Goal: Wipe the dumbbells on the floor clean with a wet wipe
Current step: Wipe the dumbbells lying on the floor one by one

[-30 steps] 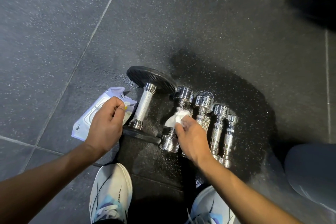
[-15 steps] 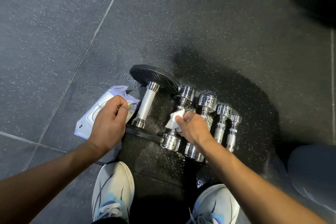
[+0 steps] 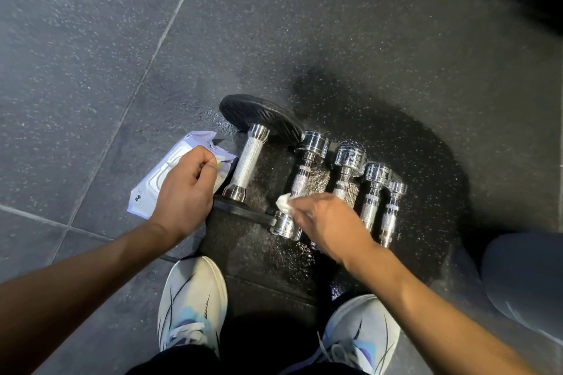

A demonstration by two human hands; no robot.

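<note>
floor [image 3: 91, 39]: dark speckled rubbery tiles, matt, grainy; shiny wet patch lower centre
chrome dumbbells [image 3: 347, 173]: polished metal, mirror gloss heads; knurled rough grips
big dumbbell [image 3: 247, 163]: knurled satin metal handle, glossy collars; matt black ribbed plates, prob rubber
wet wipe [image 3: 284, 202]: white soft cloth, crumpled
wipes pack [image 3: 158, 189]: pale glossy plastic film
shoes [image 3: 192, 292]: white fabric, matt
</note>
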